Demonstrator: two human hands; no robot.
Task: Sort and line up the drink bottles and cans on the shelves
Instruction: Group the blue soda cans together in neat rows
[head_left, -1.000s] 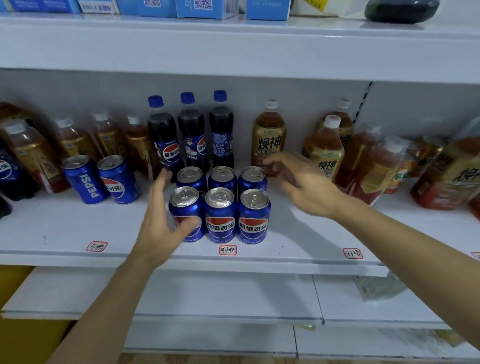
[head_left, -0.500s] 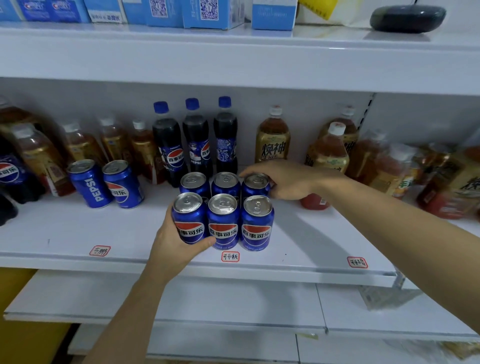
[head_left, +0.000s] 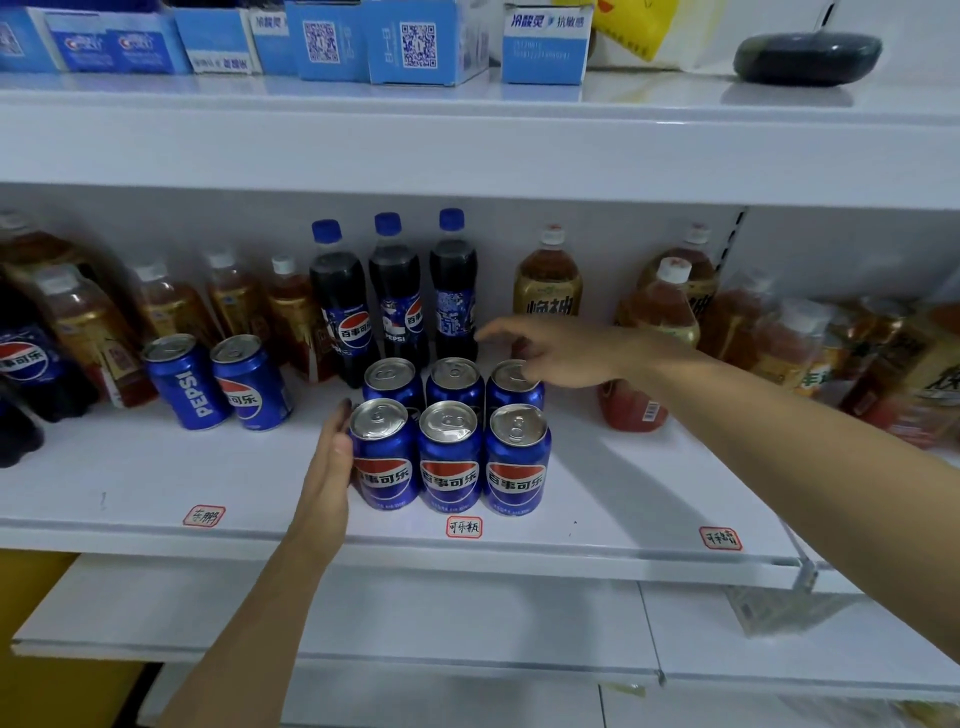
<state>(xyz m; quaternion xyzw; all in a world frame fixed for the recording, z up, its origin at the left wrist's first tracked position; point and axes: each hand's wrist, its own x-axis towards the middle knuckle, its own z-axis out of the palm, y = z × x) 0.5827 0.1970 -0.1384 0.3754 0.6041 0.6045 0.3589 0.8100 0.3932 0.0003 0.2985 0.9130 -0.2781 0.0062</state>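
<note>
Two blue cans (head_left: 215, 382) stand tilted toward the shelf's (head_left: 130, 483) left end, with bare room in front of them by the front edge. The left hand (head_left: 330, 467) lies flat, fingers straight, against the left side of six shiny blue cans (head_left: 451, 441), packed in two rows of three near the front edge. The right hand (head_left: 558, 356) hovers with fingers loose above the back right can. More bare shelf lies to the right.
</note>
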